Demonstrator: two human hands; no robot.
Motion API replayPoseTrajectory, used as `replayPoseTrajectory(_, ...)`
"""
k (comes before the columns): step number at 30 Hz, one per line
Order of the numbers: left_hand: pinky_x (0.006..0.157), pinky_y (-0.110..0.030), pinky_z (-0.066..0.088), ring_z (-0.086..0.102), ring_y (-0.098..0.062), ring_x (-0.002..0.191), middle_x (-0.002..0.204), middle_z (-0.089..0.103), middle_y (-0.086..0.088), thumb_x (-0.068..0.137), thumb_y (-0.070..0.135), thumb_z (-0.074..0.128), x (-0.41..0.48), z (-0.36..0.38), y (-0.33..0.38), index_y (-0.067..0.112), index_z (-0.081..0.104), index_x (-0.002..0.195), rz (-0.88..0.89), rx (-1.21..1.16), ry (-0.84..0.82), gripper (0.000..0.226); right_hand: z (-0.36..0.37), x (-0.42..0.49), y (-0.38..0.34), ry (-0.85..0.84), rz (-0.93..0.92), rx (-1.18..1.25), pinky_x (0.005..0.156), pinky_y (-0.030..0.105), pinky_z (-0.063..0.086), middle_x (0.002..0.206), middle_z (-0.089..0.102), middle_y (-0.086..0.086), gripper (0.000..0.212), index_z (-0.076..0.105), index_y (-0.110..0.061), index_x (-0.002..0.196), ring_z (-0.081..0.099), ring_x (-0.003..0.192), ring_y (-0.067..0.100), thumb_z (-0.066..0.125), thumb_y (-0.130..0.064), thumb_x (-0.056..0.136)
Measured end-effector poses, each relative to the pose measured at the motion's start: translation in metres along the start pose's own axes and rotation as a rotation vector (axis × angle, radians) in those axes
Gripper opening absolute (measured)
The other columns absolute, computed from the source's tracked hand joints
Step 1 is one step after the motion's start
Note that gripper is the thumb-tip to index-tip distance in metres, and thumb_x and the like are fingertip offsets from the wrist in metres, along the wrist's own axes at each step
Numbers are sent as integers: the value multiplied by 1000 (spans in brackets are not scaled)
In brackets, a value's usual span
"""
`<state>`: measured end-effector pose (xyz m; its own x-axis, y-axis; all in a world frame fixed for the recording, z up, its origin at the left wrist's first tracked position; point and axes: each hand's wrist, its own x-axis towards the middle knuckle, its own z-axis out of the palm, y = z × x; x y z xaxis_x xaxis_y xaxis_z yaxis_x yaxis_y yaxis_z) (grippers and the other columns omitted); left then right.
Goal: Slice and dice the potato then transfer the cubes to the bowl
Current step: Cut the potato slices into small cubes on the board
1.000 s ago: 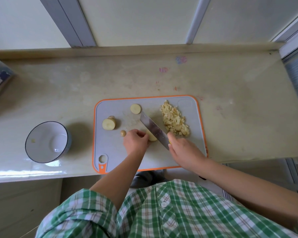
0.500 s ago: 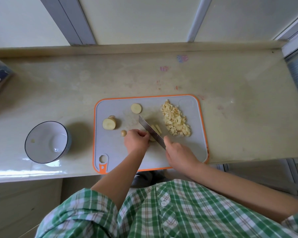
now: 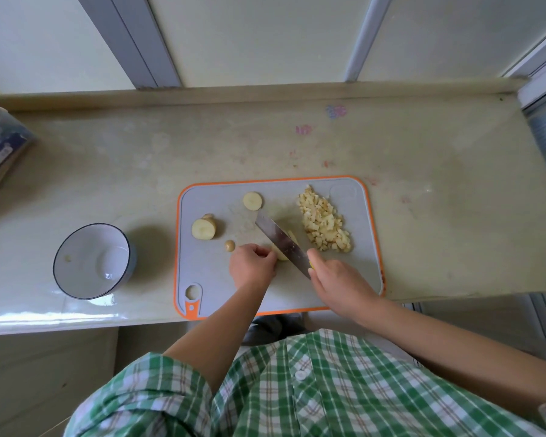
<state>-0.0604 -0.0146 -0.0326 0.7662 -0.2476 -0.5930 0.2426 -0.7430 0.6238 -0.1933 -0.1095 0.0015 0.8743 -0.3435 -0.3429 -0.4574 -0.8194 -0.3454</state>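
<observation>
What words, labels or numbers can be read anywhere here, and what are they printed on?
None can be read.
Dark blue printed box at the counter's left edge: pale marks that may be lettering, too blurred and cut off to read.
Pink and purple smudges on the pale stone counter: stains or scribbles, not legible text.
Grey cutting board with orange rim, steel knife blade and white bowl with dark rim: no print visible.

Both bare forearms reach forward from green plaid sleeves, converging. Left hand (image 3: 252,266) palm down, fingers curled under, fingertips bunched and pressing downward. Right hand (image 3: 338,279) just beside it, knuckles up, fist closed in a grip, index finger extended forward, wrist angled inward to the left.
</observation>
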Motion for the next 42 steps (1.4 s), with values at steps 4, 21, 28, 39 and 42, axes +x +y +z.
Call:
replayPoseTrajectory(4, 67, -37, 59, 68, -18, 53, 56, 68, -4, 78, 10, 64, 1, 0, 1, 13, 66, 63, -21, 0, 1, 15, 3, -2, 1, -37, 5, -14, 53, 35, 36, 75, 57, 10, 23, 35, -10, 121, 55, 66, 33, 33, -19, 100)
replayPoseTrajectory(21, 63, -31, 58, 68, -20, 57, 58, 68, -6, 79, 9, 64, 11, 2, 6, 11, 70, 61, -30, 90, -29, 19, 12, 5, -8, -72, 41, -4, 55, 35, 37, 85, 61, 11, 34, 32, -9, 129, 59, 74, 32, 37, -12, 96)
replayPoseTrajectory(28, 64, -30, 58, 68, -19, 57, 57, 68, -6, 80, 11, 65, 12, 1, 4, 12, 71, 64, -10, 111, -29, 17, 17, 8, -10, -34, 54, 12, 56, 38, 43, 86, 63, 12, 32, 34, -9, 127, 61, 74, 35, 37, -11, 95)
replayPoseTrajectory(39, 64, -30, 46, 58, -20, 75, 80, 63, 0, 79, 28, 67, 15, -16, 4, 15, 63, 89, 434, 423, -57, 17, -13, 7, 5, 293, 84, 230, 49, 34, 26, 59, 51, 15, 16, 48, -2, 106, 53, 56, 39, 46, -14, 96)
replayPoseTrajectory(42, 77, -37, 46, 50, -28, 101, 112, 53, -8, 73, 17, 69, 26, -23, 12, 14, 55, 116, 916, 728, -178, 45, -22, 2, 19, 364, 165, 276, 53, 34, 19, 60, 52, 14, 15, 48, -4, 109, 52, 60, 42, 49, -10, 95)
